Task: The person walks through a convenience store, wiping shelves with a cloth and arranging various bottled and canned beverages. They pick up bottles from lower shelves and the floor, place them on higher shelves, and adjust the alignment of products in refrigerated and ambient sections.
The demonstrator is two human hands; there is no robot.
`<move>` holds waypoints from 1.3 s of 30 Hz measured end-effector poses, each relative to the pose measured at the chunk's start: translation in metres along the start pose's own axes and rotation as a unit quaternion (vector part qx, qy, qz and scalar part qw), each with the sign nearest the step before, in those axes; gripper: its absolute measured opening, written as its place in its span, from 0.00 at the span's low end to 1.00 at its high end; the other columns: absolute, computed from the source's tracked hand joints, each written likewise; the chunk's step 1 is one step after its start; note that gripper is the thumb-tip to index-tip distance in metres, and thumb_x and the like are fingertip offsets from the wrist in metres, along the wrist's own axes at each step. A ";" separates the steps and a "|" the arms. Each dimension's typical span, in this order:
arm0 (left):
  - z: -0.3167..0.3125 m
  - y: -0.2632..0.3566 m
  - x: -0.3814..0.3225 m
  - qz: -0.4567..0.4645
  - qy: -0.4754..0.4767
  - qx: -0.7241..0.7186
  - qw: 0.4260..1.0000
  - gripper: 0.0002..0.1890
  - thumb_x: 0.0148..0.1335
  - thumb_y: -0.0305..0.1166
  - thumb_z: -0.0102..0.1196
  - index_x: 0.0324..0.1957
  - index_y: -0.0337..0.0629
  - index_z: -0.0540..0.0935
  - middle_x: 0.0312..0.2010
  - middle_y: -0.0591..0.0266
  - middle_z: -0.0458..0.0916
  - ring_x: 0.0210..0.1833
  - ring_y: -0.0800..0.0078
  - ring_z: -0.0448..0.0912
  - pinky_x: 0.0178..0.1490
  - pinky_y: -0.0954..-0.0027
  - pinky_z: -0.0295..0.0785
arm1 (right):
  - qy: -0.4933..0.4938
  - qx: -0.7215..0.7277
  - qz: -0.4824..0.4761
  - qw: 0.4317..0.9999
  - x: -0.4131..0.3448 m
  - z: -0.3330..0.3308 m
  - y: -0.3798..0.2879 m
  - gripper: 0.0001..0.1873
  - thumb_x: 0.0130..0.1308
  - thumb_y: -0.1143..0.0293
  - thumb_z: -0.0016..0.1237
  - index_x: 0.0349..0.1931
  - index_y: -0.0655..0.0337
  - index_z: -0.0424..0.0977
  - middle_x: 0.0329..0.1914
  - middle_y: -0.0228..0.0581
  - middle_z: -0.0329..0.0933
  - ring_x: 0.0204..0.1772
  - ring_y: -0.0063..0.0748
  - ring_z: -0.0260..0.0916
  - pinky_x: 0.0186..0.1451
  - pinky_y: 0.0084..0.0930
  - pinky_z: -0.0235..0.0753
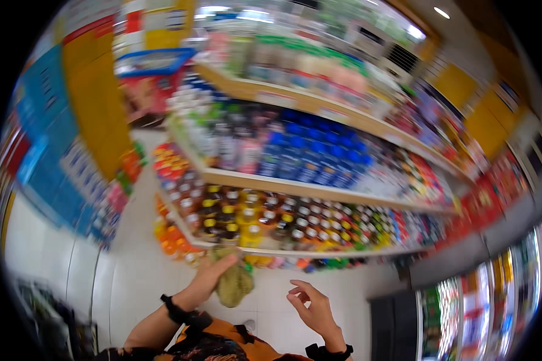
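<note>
My left hand [210,277] grips an olive-green cloth [235,282], which hangs down in front of the corner of the lowest shelf. My right hand [310,304] is held in the air over the floor, fingers bent and apart, with nothing in it. Both wrists wear black straps. In front of me stands a tiered store shelf [271,182] with pale wooden edges. Its middle tier holds blue-capped bottles [314,153], and the lower one holds bottles of dark and yellow drinks [250,214]. The picture is partly blurred.
Blue cartons [54,176] are stacked at the left beside yellow ones [90,90]. A blue-rimmed bin [156,61] stands at the shelf's far left end. Lit display coolers [474,307] are at the lower right, beside a dark cabinet [393,327]. Dark crates [58,320] sit at the lower left.
</note>
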State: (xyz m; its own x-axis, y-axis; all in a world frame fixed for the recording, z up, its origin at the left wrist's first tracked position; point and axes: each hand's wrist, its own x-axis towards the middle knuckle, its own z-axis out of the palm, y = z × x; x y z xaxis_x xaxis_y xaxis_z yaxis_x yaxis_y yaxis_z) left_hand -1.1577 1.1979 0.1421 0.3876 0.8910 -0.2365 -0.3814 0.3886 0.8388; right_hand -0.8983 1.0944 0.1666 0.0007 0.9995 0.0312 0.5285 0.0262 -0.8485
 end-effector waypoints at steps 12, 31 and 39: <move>-0.228 0.081 -0.145 0.065 0.099 -0.071 0.990 0.27 0.72 0.39 0.50 0.69 0.42 0.62 0.58 0.60 0.71 0.60 0.72 0.71 0.62 0.68 0.70 | -0.402 -0.043 -0.284 0.870 0.137 0.317 -0.173 0.47 0.56 0.49 0.62 0.70 0.59 0.53 0.68 0.52 0.56 0.67 0.56 0.62 0.65 0.40 0.68; -0.498 0.235 -0.086 0.085 0.285 -0.180 0.938 0.24 0.60 0.36 0.48 0.59 0.37 0.71 0.45 0.54 0.77 0.48 0.62 0.78 0.52 0.61 0.77 | -0.479 0.100 -0.284 0.824 0.350 0.564 -0.296 0.35 0.70 0.46 0.47 0.68 0.61 0.61 0.54 0.52 0.73 0.54 0.51 0.73 0.56 0.39 0.73; -0.596 0.359 0.039 0.032 0.210 -0.161 0.964 0.24 0.60 0.39 0.51 0.54 0.32 0.74 0.37 0.57 0.76 0.39 0.66 0.77 0.41 0.65 0.78 | -0.350 0.151 -0.213 0.900 0.517 0.584 -0.326 0.23 0.69 0.59 0.53 0.61 0.58 0.71 0.45 0.43 0.81 0.35 0.33 0.78 0.40 0.27 0.76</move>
State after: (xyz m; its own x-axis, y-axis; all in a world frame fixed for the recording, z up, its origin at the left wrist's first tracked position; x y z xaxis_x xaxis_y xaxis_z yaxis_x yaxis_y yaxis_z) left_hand -1.7794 1.5124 0.1414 0.0062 0.9057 -0.4239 -0.6596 0.3223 0.6790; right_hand -1.5660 1.6128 0.1509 -0.7378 0.6612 0.1362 0.1000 0.3066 -0.9466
